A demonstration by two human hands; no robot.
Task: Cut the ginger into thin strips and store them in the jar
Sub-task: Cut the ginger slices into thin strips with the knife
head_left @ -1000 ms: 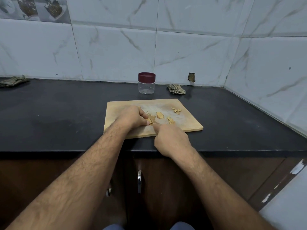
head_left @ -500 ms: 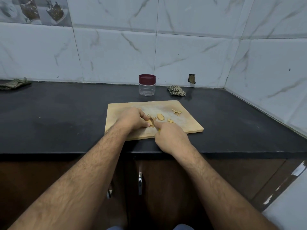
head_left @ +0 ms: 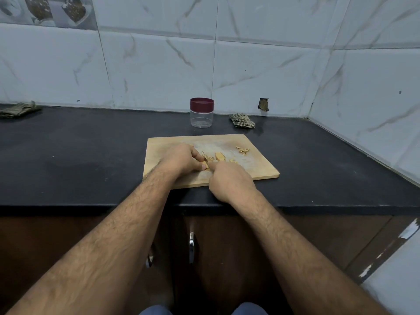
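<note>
1. Your fingertips are the biggest risk — your left hand is curled over a piece of ginger on the board, touching your right hand.
2. Your right hand is fisted as if round a knife; I can't tell, since no blade shows.
3. Slices lie loose mid-board — a sweep could push them off.
4. The jar stands lidded behind the board, so storing stalls until you open it.

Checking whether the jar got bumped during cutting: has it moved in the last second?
No. The jar stands in the same spot behind the cutting board, left of the crumpled cloth, lid on; only the camera shifted.
</note>
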